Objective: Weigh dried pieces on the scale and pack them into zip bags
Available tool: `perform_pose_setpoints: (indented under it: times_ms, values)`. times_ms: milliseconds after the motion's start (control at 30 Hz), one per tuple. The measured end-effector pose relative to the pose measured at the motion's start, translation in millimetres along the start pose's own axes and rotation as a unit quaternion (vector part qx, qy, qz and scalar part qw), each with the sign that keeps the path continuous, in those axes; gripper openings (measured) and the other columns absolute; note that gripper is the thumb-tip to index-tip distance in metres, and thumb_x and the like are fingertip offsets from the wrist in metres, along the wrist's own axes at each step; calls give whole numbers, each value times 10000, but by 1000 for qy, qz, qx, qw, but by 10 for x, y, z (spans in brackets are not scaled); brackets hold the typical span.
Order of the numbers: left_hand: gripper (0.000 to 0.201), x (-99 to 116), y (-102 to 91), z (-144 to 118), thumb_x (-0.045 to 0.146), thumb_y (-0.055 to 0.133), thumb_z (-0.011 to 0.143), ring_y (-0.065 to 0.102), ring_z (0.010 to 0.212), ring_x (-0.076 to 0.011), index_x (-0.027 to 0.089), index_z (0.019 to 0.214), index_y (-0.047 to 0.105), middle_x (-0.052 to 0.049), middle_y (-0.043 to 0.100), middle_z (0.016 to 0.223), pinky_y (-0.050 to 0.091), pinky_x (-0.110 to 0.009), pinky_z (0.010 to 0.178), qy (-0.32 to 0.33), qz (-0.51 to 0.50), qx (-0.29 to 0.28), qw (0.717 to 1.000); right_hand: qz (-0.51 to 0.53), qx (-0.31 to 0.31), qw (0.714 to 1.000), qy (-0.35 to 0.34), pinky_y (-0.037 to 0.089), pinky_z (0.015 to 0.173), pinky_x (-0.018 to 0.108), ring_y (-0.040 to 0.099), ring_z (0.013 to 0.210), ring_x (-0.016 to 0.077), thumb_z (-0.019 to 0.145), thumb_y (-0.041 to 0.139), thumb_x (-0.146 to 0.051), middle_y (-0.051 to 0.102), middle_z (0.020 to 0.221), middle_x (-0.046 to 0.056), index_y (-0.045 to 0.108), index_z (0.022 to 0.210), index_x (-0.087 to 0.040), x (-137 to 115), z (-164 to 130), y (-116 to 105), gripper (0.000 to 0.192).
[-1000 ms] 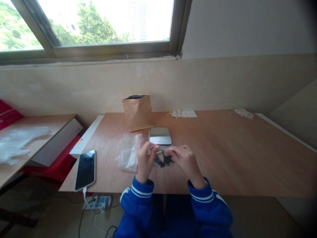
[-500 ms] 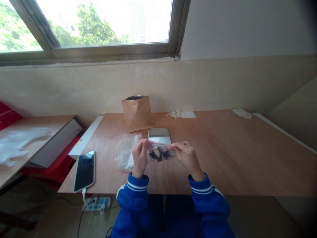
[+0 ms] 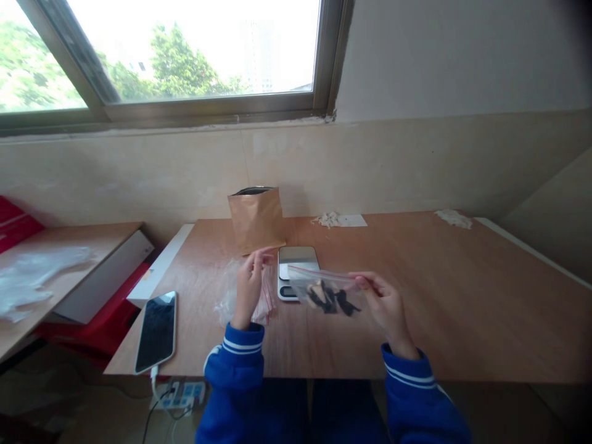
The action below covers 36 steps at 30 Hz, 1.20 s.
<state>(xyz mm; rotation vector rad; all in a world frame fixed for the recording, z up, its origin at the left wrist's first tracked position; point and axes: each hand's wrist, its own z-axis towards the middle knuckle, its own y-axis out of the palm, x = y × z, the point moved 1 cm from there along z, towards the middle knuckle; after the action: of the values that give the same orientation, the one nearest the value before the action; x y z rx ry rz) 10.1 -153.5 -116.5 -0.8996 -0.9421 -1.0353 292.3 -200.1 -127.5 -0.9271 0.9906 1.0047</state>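
Note:
Pinched by its upper right corner, a clear zip bag (image 3: 330, 293) hangs from my right hand (image 3: 383, 302). Dark strips and some pale pieces show through its plastic. My left hand (image 3: 250, 283) is off the bag, its fingers stretched out and apart, holding nothing. Below that hand lies a pile of clear zip bags (image 3: 226, 299) with red seal lines, partly hidden by it. Between my hands sits a kitchen scale (image 3: 287, 292) with a metal top and a small display; the held bag covers part of it. A brown paper pouch (image 3: 256, 221) stands behind, its mouth open.
At the left table edge lies a phone (image 3: 157, 333) with a charging cable, above a power strip (image 3: 180, 394) on the floor. Pale shreds and a white card (image 3: 354, 221) lie at the back; another pale heap (image 3: 454, 218) is farther right.
My left hand has let go of the zip bag and moved slightly left. My right hand has carried the bag to the right, uncovering more of the scale.

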Motion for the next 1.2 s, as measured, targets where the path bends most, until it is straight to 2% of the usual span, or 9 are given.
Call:
perform_pose_setpoints:
  times_ms: [100,167,300,433,567,700,900,1033,1200]
  values:
    - [621,-335,-367,452,452,646,856,591,1176,-264,173,1384,474,-165,578,1322,473,-392,981,11,78,171,982,6,98,995,36,532,613,261,661,609,169,796,679,-592,702,652,31,722,972,-186,204,107,-390,444]
    - [952,-620,-591,759,407,795,722,436,1357,-323,168,1489,285,-214,381,1499,371,-457,1110,-6,115,201,973,11,112,992,61,510,554,248,629,578,159,734,722,-608,671,632,17,714,1008,-183,420,200,-647,505]
    - [1250,-1130,-772,1164,389,891,595,148,1500,-357,140,1522,91,-267,135,1593,203,-450,1208,-96,137,54,984,-6,113,984,140,488,471,273,612,553,186,652,761,-582,663,652,30,686,1030,-180,977,380,-1056,557]
    - [1253,-1449,-707,1302,334,951,477,339,1427,-365,158,1476,215,-259,309,1522,338,-450,1151,-139,104,-53,983,-104,145,965,192,577,724,448,691,863,331,688,680,-519,709,939,188,651,1030,-125,1411,426,-1231,523]
    - [912,-1675,-662,1409,359,907,558,632,1113,-282,180,1310,422,-156,605,1231,537,-429,930,-134,33,-98,986,-338,221,912,76,421,999,617,520,1227,447,763,549,-556,584,1250,305,553,1260,-28,1462,251,-1077,725]
    - [582,-1806,-716,1521,350,880,532,681,844,-256,154,997,588,-75,682,890,574,-404,747,-134,63,-127,981,-444,156,880,-56,381,1019,632,397,1350,423,882,409,-539,430,1447,250,510,1353,-121,1355,3,-659,638]
    - [375,-1757,-859,1610,345,818,531,669,770,-250,164,820,663,-52,693,787,550,-399,760,-111,121,-167,972,-484,105,866,-64,397,1014,595,414,1329,386,923,358,-474,419,1460,186,636,1178,-187,1399,-13,-380,474]
    - [394,-1669,-856,1586,351,823,514,673,890,-281,169,823,661,-58,713,858,541,-421,850,-99,127,-177,971,-447,116,884,-67,406,1019,573,447,1299,355,915,346,-480,506,1361,182,654,1130,-191,1485,65,-435,474]
    - [694,-1556,-642,1433,319,877,497,634,1087,-316,153,1124,629,-136,694,1130,513,-427,968,-79,88,-196,973,-385,124,910,-91,396,1043,548,504,1240,315,919,361,-485,601,1227,153,650,1122,-203,1475,63,-461,452]
